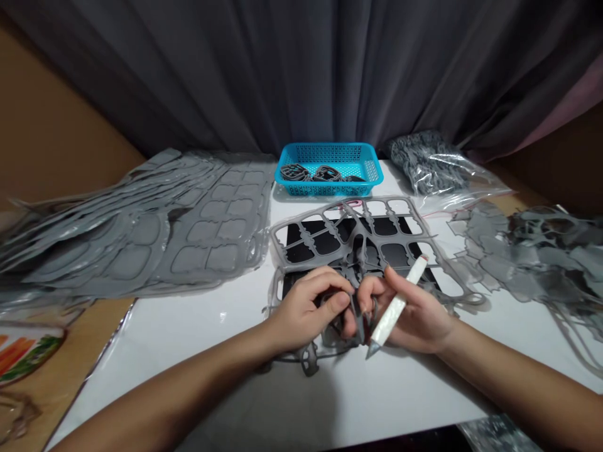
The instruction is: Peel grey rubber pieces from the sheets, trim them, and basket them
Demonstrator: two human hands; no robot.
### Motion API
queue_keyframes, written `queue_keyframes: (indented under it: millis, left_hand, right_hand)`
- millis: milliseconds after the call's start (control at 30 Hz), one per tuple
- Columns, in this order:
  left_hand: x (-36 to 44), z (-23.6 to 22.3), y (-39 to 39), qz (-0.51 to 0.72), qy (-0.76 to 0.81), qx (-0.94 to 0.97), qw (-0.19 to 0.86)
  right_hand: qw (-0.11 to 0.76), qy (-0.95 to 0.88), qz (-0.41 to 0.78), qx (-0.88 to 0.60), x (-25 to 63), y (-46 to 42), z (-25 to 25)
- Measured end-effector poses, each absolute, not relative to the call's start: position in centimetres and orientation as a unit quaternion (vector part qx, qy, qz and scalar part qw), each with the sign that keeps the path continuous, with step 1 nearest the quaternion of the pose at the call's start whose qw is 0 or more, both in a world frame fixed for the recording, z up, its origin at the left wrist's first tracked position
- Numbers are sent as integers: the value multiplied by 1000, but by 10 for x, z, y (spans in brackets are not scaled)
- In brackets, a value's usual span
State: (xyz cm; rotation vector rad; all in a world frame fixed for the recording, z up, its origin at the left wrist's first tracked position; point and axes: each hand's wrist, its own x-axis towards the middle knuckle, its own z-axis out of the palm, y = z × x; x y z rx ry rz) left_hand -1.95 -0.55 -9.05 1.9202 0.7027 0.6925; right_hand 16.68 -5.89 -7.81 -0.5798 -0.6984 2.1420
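Observation:
A grey rubbery sheet (311,242) with rows of rounded cut-outs lies in front of me, its middle pulled up into folds. Pinched at its near part, my left hand (315,304) has thumb and fingers closed on the grey material. Beside it my right hand (414,314) also grips the sheet with its fingertips. A white pen-like tool (398,301) with a grey pointed tip rests across the right hand, held by the thumb, tip down toward me. Beneath the sheet is a black mat (294,251). The fingers partly hide the gripped material.
A blue basket (330,188) at the back holds several bundles of grey pieces. Stacked grey sheets (226,213) lie on the left. At back right is a clear bag (433,163) of grey pieces; loose grey scraps (541,251) spread on the right. A curtain (235,75) hangs behind.

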Motion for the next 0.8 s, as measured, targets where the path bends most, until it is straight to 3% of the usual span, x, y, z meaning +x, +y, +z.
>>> queue_keyframes:
  millis: [100, 200, 300, 567, 733, 800]
  left_hand:
    - [-24, -93, 0, 283, 297, 839, 357]
    - [-25, -96, 5, 188, 280, 900, 275]
    - [-25, -101, 8, 64, 268, 944, 183]
    - [-46, -72, 33, -49, 361, 929, 56]
    - [-27, -47, 35, 19, 365, 930, -26]
    - [-8, -54, 25, 61, 304, 950, 17]
  right_hand:
    - [482, -313, 756, -313, 184, -53, -63]
    - [580, -429, 562, -404, 217, -41, -54]
    - [484, -568, 447, -493, 246, -25, -64]
    - [317, -714, 401, -478, 250, 5, -110]
    - [270, -736, 422, -456, 247, 4, -117]
    - [271, -730, 423, -464, 249, 4, -119]
